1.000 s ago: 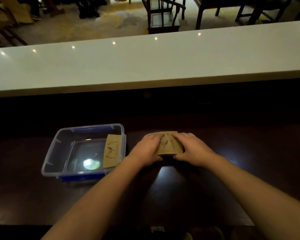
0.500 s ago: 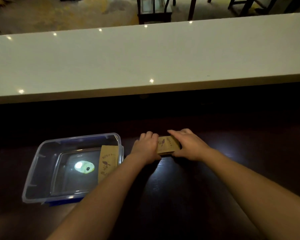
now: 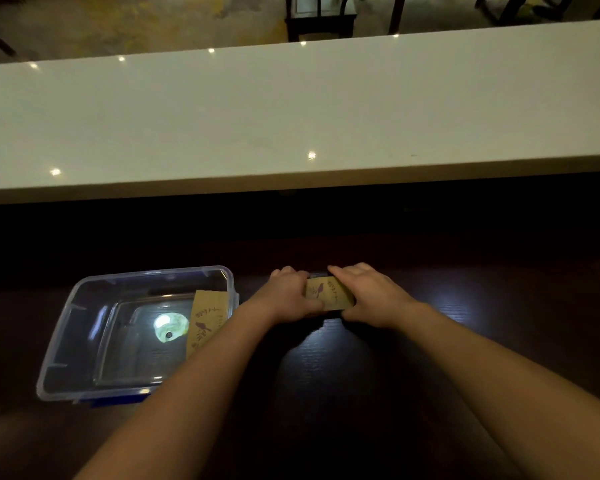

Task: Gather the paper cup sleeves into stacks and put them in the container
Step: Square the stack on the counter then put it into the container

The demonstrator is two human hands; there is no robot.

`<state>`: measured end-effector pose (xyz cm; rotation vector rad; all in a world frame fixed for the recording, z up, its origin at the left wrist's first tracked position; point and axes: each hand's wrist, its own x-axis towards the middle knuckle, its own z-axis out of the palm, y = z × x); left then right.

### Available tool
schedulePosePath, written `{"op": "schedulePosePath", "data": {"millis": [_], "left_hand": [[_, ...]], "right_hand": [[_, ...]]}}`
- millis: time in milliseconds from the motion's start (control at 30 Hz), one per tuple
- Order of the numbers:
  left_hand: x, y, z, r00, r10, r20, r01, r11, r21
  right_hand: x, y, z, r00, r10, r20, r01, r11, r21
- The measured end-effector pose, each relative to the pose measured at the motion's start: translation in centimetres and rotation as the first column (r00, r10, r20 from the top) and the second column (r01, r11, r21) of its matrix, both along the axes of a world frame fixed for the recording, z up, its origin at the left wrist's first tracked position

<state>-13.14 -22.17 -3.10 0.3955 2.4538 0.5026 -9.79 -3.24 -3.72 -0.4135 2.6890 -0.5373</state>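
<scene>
A brown stack of paper cup sleeves (image 3: pixel 329 296), printed with a small dark bird, lies flat on the dark wooden table (image 3: pixel 378 375) — pinned between my two hands. My left hand (image 3: pixel 286 296) closes over the stack's left end, fingers curled across its far edge and thumb against the near side. My right hand (image 3: pixel 368 296) presses on the right end, fingers stretched along the far edge, thumb tucked at the near corner. Both hands are clamped on the same stack, squeezing it from opposite sides; only the printed middle of the top sleeve shows in the gap between them. How many sleeves the stack holds I cannot tell.

Just left of my left hand sits the clear plastic container (image 3: pixel 84 296), its blue clips visible at the near edge. Inside it, leaning against the right-hand wall, is a second stack of sleeves (image 3: pixel 205 320) bearing the same bird print — its lower part hidden behind my left forearm. A bright round reflection glows on the container's floor beside that stack.

Beyond the dark table runs a long white counter (image 3: pixel 291 116), dotted with small light reflections. Past it, dark chair legs (image 3: pixel 319 19) stand on a worn floor.
</scene>
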Motion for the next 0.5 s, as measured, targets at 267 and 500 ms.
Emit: {"op": "schedulePosePath", "data": {"millis": [267, 500], "left_hand": [[-1.1, 0.7, 0.7, 0.992, 0.010, 0.124, 0.003, 0.994, -0.110], [2.9, 0.2, 1.1, 0.998, 0.003, -0.058, 0.003, 0.995, 0.099]], "right_hand": [[0.4, 0.1, -0.3, 0.999, 0.045, 0.005, -0.045, 0.999, -0.005], [1.9, 0.8, 0.5, 0.999, 0.048, -0.012, -0.049, 0.994, -0.099]]}}
